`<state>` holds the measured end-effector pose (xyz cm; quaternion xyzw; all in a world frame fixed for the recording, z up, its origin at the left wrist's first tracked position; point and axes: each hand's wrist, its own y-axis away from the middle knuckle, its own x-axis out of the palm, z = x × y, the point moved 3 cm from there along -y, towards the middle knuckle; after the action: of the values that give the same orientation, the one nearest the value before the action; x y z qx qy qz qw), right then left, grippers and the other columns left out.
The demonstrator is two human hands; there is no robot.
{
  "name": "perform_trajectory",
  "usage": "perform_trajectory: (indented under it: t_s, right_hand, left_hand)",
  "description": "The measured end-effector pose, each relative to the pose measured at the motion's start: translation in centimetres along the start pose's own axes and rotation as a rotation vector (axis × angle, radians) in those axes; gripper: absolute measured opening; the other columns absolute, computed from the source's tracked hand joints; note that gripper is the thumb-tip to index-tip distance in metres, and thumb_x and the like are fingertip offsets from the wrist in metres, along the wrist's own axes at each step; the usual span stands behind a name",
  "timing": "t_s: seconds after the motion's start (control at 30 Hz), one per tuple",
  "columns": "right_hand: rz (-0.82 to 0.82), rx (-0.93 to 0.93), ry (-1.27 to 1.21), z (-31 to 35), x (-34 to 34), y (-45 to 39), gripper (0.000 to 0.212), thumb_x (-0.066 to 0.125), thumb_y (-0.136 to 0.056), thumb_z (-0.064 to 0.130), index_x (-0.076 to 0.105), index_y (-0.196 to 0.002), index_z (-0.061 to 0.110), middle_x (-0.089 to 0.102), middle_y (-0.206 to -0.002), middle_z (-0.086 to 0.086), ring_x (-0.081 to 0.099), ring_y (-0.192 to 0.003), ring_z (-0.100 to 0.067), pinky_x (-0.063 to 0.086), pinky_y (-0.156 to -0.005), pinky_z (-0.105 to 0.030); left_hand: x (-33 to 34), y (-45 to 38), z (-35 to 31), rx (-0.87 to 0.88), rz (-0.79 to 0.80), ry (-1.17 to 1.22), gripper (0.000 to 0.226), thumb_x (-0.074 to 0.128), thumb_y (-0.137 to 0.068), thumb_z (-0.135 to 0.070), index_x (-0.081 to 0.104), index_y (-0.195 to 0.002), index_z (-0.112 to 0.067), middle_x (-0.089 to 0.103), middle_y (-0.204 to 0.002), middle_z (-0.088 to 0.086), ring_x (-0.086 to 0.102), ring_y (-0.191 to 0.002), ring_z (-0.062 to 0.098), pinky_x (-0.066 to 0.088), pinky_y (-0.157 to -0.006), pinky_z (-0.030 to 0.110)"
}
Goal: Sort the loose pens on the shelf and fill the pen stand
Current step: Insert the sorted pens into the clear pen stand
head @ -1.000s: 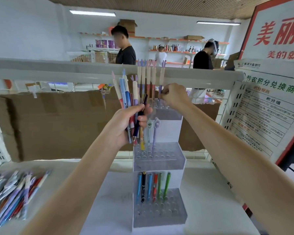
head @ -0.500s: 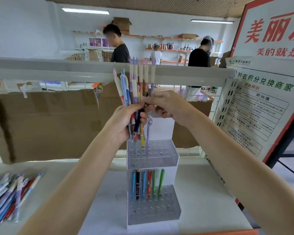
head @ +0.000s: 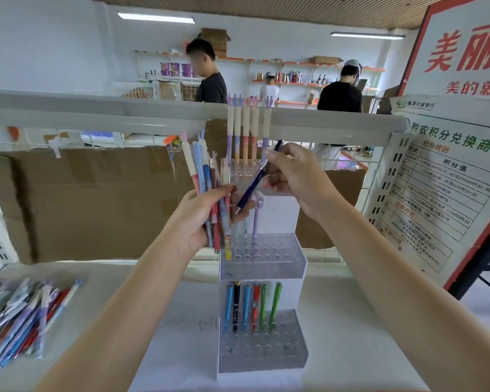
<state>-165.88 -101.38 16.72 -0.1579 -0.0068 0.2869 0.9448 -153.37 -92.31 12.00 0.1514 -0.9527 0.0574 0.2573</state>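
— Filling the pen stand (head: 262, 257) is the step in hand, I'd say. It sits on the white shelf (head: 351, 321) in three stepped tiers: a row of pastel pens (head: 246, 131) upright in the top tier, a lilac pen or two in the middle one, six coloured pens (head: 252, 304) along the back of the bottom one. Most holes are unfilled, so the task looks far from done.

— And the supply?

— A heap of loose pens (head: 20, 321) lies at the far left of the shelf, well apart from the stand.

— The hands?

— The left hand (head: 201, 219) is wrapped round a bundle of pens (head: 210, 193), fanned upward, just left of the stand's middle tier. The right hand (head: 297, 179) pinches a single dark blue pen (head: 252, 185) between thumb and fingertips, tilted, tip down and to the left, in front of the top tier.

— Next move?

— Likely choosing the tier that matches this pen, bringing it upright over a free hole and lowering it without knocking its neighbours. Which tier suits it, I can't tell.
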Motion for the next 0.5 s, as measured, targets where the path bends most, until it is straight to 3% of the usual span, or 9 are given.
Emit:
perform_trajectory:
  t_s: [0.17,0.33,0.4,0.5]
  right_hand:
    - [-0.007,-0.032,0.027,-2.5,0.3,3.7,0.011,0.047,-0.097,0.011,0.047,-0.086,0.008,0.064,-0.066,-0.01,0.064,-0.056,-0.02,0.053,-0.054,-0.027]
    - [-0.036,-0.009,0.11,-5.4,-0.1,6.7,0.012,0.054,-0.094,0.01,0.048,-0.083,0.007,0.066,-0.062,-0.007,0.067,-0.058,-0.027,0.055,-0.057,-0.032]
    - [-0.012,0.031,0.207,-6.7,0.1,8.3,0.015,0.059,-0.091,0.011,0.05,-0.079,0.008,0.068,-0.065,-0.007,0.068,-0.058,-0.024,0.057,-0.06,-0.034]
    - [-0.023,0.012,0.448,-8.4,-0.3,10.5,0.013,0.062,-0.089,0.018,0.055,-0.08,0.011,0.069,-0.065,-0.002,0.068,-0.059,-0.012,0.056,-0.066,-0.029]
  left_hand:
    - [-1.9,2.1,1.8,-0.009,-0.052,-0.109,0.012,0.049,-0.094,-0.002,0.058,-0.097,0.005,0.072,-0.077,0.016,0.071,-0.068,0.03,0.06,-0.063,0.036]
    - [-3.9,3.5,3.8,-0.014,-0.115,-0.162,0.01,0.053,-0.091,-0.006,0.061,-0.09,0.0,0.073,-0.08,0.013,0.066,-0.055,0.02,0.058,-0.055,0.028]
    - [-4.7,4.0,4.7,-0.011,-0.155,-0.194,0.009,0.059,-0.083,-0.01,0.058,-0.087,-0.002,0.07,-0.083,0.018,0.057,-0.045,0.016,0.05,-0.044,0.024]
    - [-4.9,4.7,6.0,-0.02,-0.156,-0.182,0.017,0.063,-0.075,-0.017,0.05,-0.08,-0.007,0.058,-0.087,0.024,0.048,-0.042,0.015,0.042,-0.041,0.023]
